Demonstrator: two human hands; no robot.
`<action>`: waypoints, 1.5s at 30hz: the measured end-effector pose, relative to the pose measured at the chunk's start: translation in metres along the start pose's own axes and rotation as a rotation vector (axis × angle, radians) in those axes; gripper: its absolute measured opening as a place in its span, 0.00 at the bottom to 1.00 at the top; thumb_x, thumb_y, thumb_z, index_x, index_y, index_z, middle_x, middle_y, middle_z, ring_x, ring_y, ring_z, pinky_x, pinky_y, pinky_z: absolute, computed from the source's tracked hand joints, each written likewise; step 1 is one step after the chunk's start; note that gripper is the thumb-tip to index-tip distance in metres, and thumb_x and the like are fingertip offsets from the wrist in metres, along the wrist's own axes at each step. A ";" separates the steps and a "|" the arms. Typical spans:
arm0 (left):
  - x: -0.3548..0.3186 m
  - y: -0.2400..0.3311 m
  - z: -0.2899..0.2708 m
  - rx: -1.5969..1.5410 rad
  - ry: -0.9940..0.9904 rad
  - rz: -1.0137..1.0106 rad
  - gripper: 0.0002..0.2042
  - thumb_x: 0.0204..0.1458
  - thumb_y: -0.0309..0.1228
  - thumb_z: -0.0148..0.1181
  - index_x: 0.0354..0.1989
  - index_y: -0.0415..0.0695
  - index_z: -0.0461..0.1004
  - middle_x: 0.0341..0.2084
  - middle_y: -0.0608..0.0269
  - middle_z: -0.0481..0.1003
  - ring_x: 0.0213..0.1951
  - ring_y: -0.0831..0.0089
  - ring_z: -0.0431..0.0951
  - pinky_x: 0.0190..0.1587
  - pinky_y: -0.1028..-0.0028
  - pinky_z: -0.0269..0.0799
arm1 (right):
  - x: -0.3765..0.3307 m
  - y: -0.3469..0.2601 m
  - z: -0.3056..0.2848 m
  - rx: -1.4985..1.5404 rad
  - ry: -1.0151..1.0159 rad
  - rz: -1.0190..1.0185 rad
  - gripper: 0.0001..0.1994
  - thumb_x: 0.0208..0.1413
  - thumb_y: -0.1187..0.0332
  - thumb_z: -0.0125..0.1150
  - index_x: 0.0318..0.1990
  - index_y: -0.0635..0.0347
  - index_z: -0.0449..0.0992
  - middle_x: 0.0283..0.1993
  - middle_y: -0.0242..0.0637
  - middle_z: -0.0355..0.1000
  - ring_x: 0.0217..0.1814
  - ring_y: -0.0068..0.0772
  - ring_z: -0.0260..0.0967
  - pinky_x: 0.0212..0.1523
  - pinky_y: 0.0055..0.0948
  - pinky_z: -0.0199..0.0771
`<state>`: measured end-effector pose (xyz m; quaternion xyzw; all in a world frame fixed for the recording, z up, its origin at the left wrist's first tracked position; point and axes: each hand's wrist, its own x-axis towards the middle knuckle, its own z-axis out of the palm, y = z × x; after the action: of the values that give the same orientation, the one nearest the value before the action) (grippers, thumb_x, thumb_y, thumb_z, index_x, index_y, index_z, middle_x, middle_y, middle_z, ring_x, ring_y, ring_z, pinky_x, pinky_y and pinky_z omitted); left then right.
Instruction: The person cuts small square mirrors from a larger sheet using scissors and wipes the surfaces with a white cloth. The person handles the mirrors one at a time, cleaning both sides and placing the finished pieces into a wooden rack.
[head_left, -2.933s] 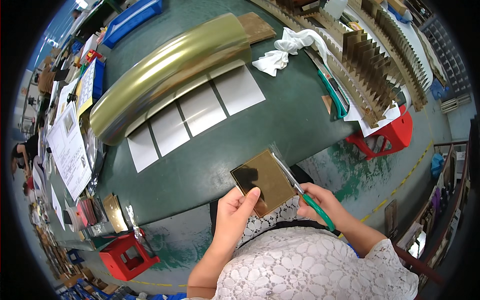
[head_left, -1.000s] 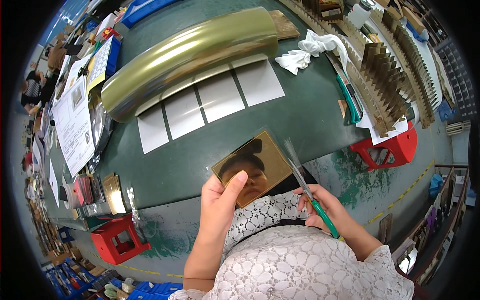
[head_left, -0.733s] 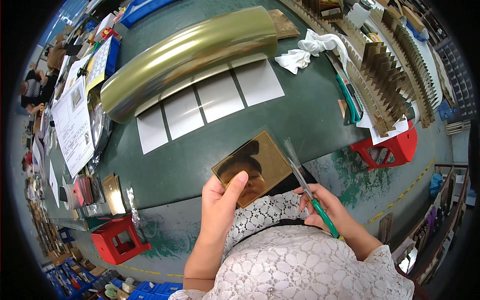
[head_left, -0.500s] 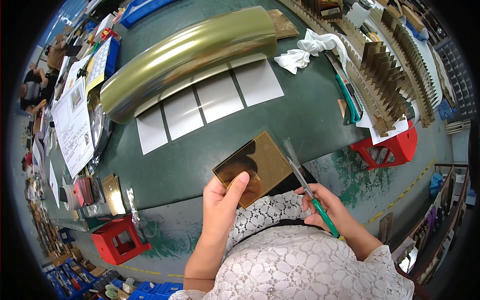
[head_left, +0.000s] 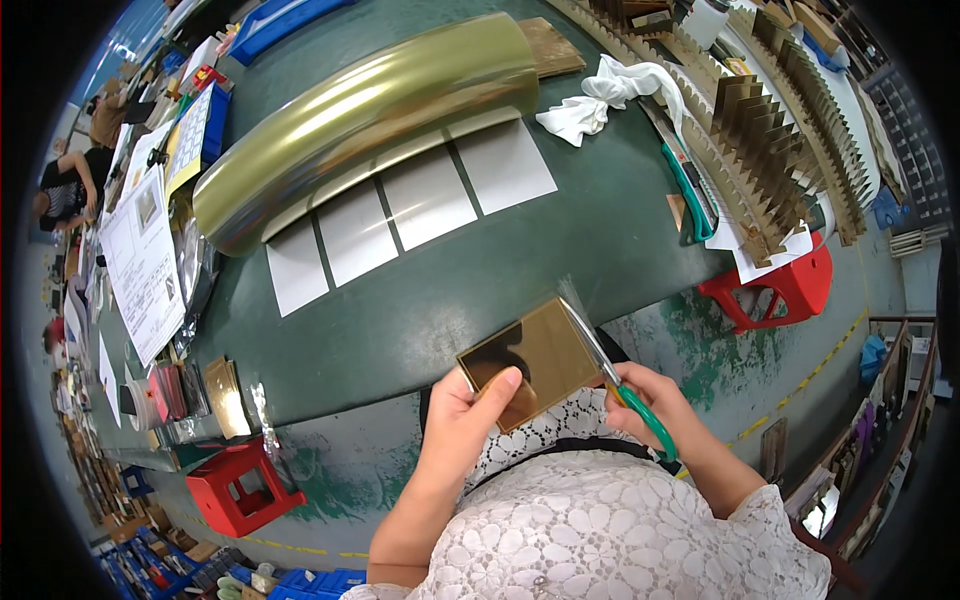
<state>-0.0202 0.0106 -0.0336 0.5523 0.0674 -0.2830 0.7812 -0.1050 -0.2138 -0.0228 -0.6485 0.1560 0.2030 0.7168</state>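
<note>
Left hand (head_left: pixel 462 420) grip clamps gold plate (head_left: pixel 530 358); right hand (head_left: pixel 650 392) grips scraper (head_left: pixel 625 385); green bench (head_left: pixel 420 310), workshop.

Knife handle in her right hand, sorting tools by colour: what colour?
Green knife handle, clearest in the head view.

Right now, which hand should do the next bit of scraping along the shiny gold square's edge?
Probably the right hand: it grips the green-handled blade tool, whose blade lies along the gold square at its right edge. The left hand is busy pinching that square's lower corner.
</note>
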 end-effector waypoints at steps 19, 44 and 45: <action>0.005 0.052 -0.018 0.075 0.136 0.231 0.10 0.51 0.18 0.66 0.42 0.35 0.76 0.38 0.60 0.81 0.39 0.76 0.80 0.46 0.75 0.75 | -0.008 0.004 -0.002 0.100 -0.094 -0.099 0.39 0.52 0.43 0.68 0.60 0.68 0.64 0.36 0.32 0.68 0.30 0.15 0.61 0.31 0.16 0.62; 0.011 0.026 0.018 -0.023 0.125 0.215 0.14 0.61 0.25 0.58 0.54 0.37 0.70 0.38 0.65 0.79 0.37 0.85 0.77 0.40 0.82 0.72 | -0.008 0.002 -0.001 -0.024 -0.130 -0.087 0.32 0.50 0.63 0.75 0.61 0.57 0.67 0.44 0.31 0.69 0.46 0.22 0.64 0.49 0.24 0.65; 0.011 0.025 0.017 -0.015 0.118 0.217 0.14 0.61 0.25 0.58 0.54 0.37 0.70 0.38 0.65 0.79 0.37 0.85 0.77 0.40 0.82 0.72 | -0.008 0.001 -0.002 -0.031 -0.132 -0.083 0.32 0.50 0.63 0.75 0.61 0.57 0.67 0.44 0.31 0.69 0.46 0.22 0.64 0.49 0.24 0.66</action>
<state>-0.0021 -0.0028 -0.0112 0.5664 0.0555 -0.1634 0.8059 -0.1125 -0.2159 -0.0204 -0.6506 0.0784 0.2178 0.7233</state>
